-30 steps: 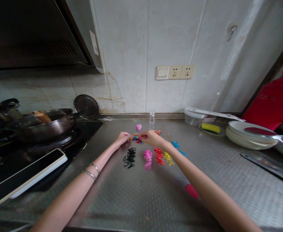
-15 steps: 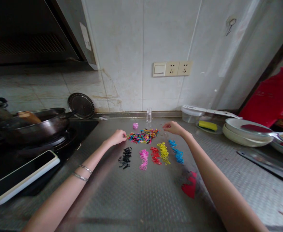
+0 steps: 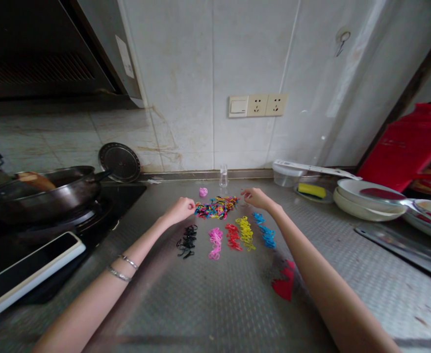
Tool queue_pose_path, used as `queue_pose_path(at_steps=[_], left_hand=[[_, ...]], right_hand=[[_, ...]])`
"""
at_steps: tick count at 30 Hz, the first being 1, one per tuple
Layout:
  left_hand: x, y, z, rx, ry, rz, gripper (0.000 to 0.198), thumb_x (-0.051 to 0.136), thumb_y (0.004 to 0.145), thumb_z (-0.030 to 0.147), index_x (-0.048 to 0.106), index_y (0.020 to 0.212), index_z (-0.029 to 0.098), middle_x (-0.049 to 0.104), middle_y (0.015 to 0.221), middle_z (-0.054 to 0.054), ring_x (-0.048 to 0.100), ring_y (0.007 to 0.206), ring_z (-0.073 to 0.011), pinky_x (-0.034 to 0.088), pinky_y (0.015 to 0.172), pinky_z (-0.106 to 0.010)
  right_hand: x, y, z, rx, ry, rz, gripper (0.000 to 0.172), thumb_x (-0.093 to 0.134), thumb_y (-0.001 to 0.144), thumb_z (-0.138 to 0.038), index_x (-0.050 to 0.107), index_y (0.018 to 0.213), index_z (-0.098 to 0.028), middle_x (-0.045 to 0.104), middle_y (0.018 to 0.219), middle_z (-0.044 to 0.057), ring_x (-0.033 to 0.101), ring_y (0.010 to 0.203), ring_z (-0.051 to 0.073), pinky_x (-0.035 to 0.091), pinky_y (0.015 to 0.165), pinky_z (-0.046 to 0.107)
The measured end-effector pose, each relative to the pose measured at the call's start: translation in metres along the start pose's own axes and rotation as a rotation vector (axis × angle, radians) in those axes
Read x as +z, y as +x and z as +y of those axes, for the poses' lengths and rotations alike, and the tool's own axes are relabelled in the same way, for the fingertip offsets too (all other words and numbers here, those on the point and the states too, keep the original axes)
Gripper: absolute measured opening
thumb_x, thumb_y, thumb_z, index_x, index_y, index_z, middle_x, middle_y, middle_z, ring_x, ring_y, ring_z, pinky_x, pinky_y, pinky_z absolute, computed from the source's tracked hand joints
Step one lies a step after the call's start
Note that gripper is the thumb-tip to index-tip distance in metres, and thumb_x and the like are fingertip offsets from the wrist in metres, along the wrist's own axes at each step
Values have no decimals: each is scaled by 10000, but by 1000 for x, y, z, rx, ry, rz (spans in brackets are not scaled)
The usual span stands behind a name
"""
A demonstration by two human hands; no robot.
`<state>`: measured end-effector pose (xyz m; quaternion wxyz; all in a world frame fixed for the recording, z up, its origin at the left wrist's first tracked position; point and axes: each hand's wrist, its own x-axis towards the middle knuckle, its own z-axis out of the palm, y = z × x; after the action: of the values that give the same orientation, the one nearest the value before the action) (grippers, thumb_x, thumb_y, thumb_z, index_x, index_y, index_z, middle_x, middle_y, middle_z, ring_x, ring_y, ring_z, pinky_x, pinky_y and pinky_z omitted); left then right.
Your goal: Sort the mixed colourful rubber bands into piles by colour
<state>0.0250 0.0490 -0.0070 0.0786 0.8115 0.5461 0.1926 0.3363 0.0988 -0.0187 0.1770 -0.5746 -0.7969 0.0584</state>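
A heap of mixed-colour small rubber bands [image 3: 215, 207] lies on the steel counter [image 3: 218, 304]. In front of it sit sorted piles: black [image 3: 186, 241], pink [image 3: 214, 242], red [image 3: 232, 237], yellow [image 3: 245, 232] and blue [image 3: 265, 230]. My left hand [image 3: 180, 210] is closed in a pinch at the heap's left edge, touching it. My right hand [image 3: 256, 197] hovers just right of the heap, fingers curled together; anything in them is too small to see. A small pink clump [image 3: 202, 191] and a little clear bottle [image 3: 223, 175] stand behind the heap.
A wok [image 3: 42, 191] sits on the stove at the left, with a phone [image 3: 27, 274] at its front edge. White plates [image 3: 369, 203], a yellow sponge [image 3: 311, 190] and a red container [image 3: 402, 147] stand at the right. A red patch [image 3: 284, 282] shows beside my right forearm.
My right hand has left the heap's middle and swung to its right side, uncovering the heap and the sorted piles. My left hand has stayed at the heap's left edge.
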Motion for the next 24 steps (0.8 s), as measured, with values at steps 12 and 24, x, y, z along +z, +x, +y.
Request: queue_pose_path(at_steps=[12, 24], left_hand=[[49, 8, 118, 357, -234, -159, 158, 539, 652, 183, 684, 703, 145, 620, 591, -22, 492, 519, -103, 311, 509, -207], [58, 15, 117, 350, -367, -178, 177, 577, 671, 244, 678, 761, 129, 603, 571, -18, 484, 496, -92, 313, 483, -194]], right_hand=[[10, -2, -11, 39, 5, -24, 343, 463, 704, -131, 648, 988, -181, 663, 964, 67, 591, 875, 148, 406, 732, 183], [14, -1, -16, 23, -58, -28, 342, 443, 726, -148, 641, 1003, -175, 655, 982, 84, 584, 886, 163, 400, 731, 192]])
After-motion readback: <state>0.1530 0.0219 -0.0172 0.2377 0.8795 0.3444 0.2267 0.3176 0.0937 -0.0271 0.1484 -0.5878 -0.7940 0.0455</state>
